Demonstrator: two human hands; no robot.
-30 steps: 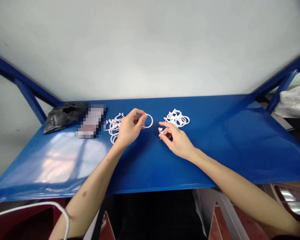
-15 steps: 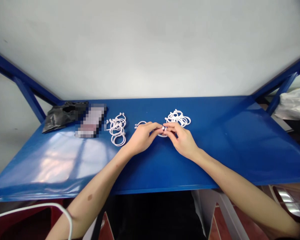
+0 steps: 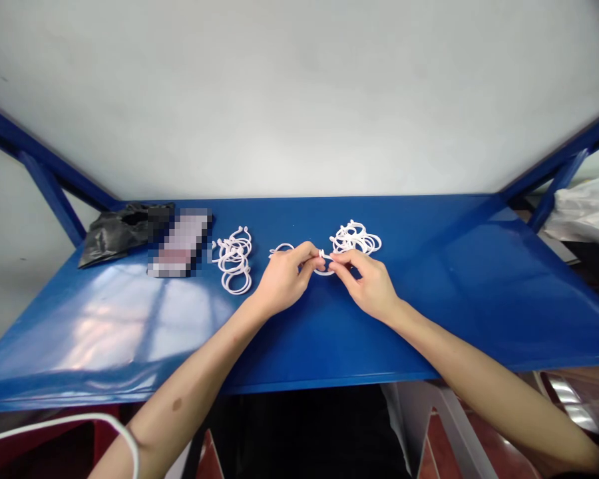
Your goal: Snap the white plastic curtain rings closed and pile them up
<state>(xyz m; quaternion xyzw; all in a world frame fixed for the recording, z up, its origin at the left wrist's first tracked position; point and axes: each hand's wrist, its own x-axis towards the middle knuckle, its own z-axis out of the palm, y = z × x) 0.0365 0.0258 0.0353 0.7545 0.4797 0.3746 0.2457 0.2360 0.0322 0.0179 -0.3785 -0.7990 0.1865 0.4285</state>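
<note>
Between both hands, above the middle of the blue table (image 3: 299, 346), is a white open curtain ring (image 3: 323, 273) with small knobs at its ends. My left hand (image 3: 285, 279) pinches it from the left with thumb and fingertips. From the other side, my right hand (image 3: 372, 283) grips it the same way, and the fingers hide part of it. Another white ring (image 3: 282, 246) shows partly behind my left hand. A pile of white rings (image 3: 355, 238) lies just beyond my right hand. More rings (image 3: 235, 266) lie in a loose cluster to the left.
A dark-edged flat item (image 3: 182, 243), blurred out, lies at the left beside a black plastic bag (image 3: 120, 233). A white wall (image 3: 299, 100) rises behind the table. Blue frame struts (image 3: 52, 196) stand at both sides. A white cable (image 3: 80, 418) crosses the lower left.
My fingertips have moved slightly apart, so more of the ring shows between them. The piles of rings lie as before.
</note>
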